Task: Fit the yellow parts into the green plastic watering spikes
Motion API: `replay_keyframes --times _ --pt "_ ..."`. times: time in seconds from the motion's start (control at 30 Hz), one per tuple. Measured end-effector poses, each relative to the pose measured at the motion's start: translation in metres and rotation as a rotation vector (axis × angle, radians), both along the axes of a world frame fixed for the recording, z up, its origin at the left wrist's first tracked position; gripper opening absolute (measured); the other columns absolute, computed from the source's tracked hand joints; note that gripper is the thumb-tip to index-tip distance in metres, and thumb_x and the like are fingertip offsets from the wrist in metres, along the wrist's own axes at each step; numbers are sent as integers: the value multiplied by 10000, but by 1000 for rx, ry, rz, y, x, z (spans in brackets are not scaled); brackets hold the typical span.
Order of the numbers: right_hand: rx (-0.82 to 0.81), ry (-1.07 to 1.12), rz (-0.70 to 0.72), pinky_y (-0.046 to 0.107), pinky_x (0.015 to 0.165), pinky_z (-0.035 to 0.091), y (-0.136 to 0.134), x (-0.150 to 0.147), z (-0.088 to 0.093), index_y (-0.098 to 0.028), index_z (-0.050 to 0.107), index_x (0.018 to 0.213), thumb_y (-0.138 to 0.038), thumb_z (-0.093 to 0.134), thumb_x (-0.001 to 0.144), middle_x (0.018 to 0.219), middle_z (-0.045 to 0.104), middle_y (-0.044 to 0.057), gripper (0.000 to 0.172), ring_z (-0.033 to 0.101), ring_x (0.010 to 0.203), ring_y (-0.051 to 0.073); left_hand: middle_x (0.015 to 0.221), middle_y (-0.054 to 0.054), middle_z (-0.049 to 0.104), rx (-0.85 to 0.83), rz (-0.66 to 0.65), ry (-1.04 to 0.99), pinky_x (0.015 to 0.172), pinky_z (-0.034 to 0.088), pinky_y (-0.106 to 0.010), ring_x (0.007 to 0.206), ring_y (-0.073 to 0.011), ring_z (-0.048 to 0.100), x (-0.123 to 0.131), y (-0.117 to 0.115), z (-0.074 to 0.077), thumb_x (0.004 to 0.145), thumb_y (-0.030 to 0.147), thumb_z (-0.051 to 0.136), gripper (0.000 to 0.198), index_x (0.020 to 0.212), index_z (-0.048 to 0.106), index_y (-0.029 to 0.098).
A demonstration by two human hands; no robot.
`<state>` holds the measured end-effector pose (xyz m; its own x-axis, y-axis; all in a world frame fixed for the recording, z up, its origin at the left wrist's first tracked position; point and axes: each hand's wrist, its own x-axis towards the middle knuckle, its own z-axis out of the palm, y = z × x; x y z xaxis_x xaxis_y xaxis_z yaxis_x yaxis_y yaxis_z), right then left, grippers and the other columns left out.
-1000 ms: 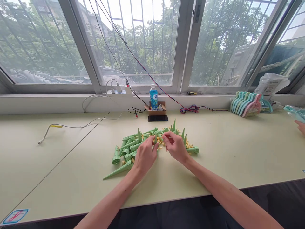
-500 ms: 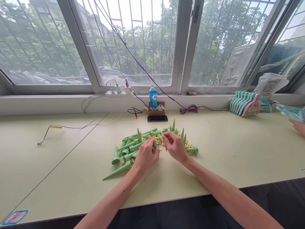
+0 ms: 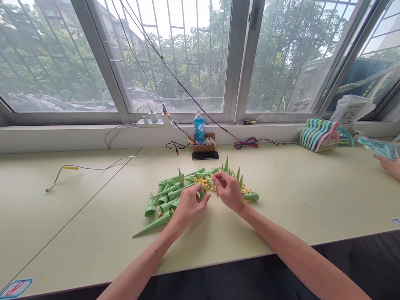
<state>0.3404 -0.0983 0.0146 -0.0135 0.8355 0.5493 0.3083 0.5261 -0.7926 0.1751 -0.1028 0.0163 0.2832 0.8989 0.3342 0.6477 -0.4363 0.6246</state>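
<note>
Well inside table edge (image 3: 218, 263), 2 hands (image 3: 191, 204) (image 3: 229, 192), spikes (image 3: 153, 225)

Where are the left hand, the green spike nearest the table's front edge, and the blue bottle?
Left hand (image 3: 188, 204): head view, back of the hand.
Green spike (image 3: 153, 226): head view, middle of its tapered length.
Blue bottle (image 3: 199, 129): head view, middle of its body.
</note>
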Motion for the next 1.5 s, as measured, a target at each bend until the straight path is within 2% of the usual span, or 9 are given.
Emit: replay_keyframes --times 0.13,0.33,0.57,0.87,1.13,1.3,1.4,1.5 --pt "-2 -3 6 251 487 432 -1 -1 0 -202 549 839 -371 493 952 702 579 -3 210 530 510 126 642 19 586 -34 -32 -27 594 386 -248 568 -138 495 0 -1 2 851 332 563 168 766 625 200" --pt "-6 -2 10 249 492 439 -1 -1 0 -200 551 844 -368 496 951 723 590 2 206 538 520 125 555 47 490 -70 -52 -16 545 330 -238 501 -118 414 2 -2 1 872 326 514 184 766 595 200" --pt "-14 -20 14 250 495 443 -1 -1 -2 -200 559 860 -375 487 956 725 593 4 212 531 512 123 599 40 497 -63 -74 -98 506 310 -236 492 -107 367 2 1 -5 874 341 497 201 749 562 198" --pt "-16 -19 10 255 494 448 -1 -1 -1 -204 555 853 -401 486 953 715 587 6 231 535 509 130 687 -7 596 -131 -20 -392 503 338 -232 518 -108 473 2 5 5 852 414 562 263 781 623 168" --pt "-20 -3 29 252 470 429 -2 -1 0 -205 541 835 -385 488 953 689 558 -9 222 514 485 120 692 2 590 16 74 -357 515 341 -234 554 -110 437 -1 3 9 874 432 556 270 783 607 183" --pt "-26 -12 23 260 471 437 -1 -1 0 -208 544 838 -412 485 952 675 566 -8 242 517 476 125 718 20 607 5 107 -353 412 272 -226 422 -69 338 2 -1 12 880 461 540 273 834 584 196" --pt "-25 -11 28 258 467 433 -1 -1 0 -209 543 839 -408 482 954 677 564 -9 238 515 476 124 724 0 617 -14 86 -407 420 349 -210 506 -106 489 3 1 10 884 469 537 276 842 564 197" --pt "-26 -14 31 257 465 429 -1 -1 -1 -209 542 838 -405 479 956 671 557 -13 238 514 473 123 756 -32 627 -122 52 -535 406 427 -211 638 -166 607 3 4 9 853 513 572 323 850 544 191"
